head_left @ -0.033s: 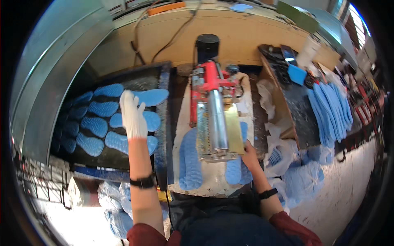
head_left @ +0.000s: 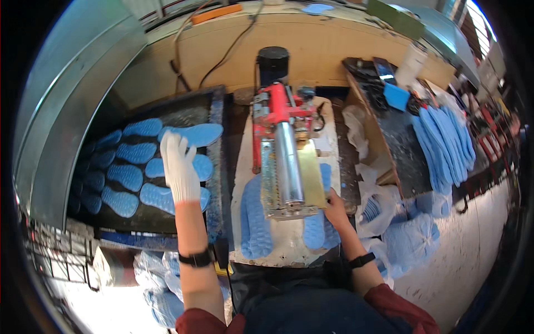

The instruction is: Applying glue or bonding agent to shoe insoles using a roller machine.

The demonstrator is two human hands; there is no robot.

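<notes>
While gloved left hand (head_left: 181, 164) is over blue insoles (head_left: 136, 152) | right hand (head_left: 335, 211) beside press (head_left: 289, 161)

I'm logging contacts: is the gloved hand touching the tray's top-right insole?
Cannot tell: in the head view, the gloved hand overlaps the insole, hiding any contact or gap.

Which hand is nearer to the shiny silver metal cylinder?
Right. The bare right hand is right of the cylinder, near its lower end; the white-gloved left hand is farther, to its left, by blue sole-shaped pieces.
</notes>
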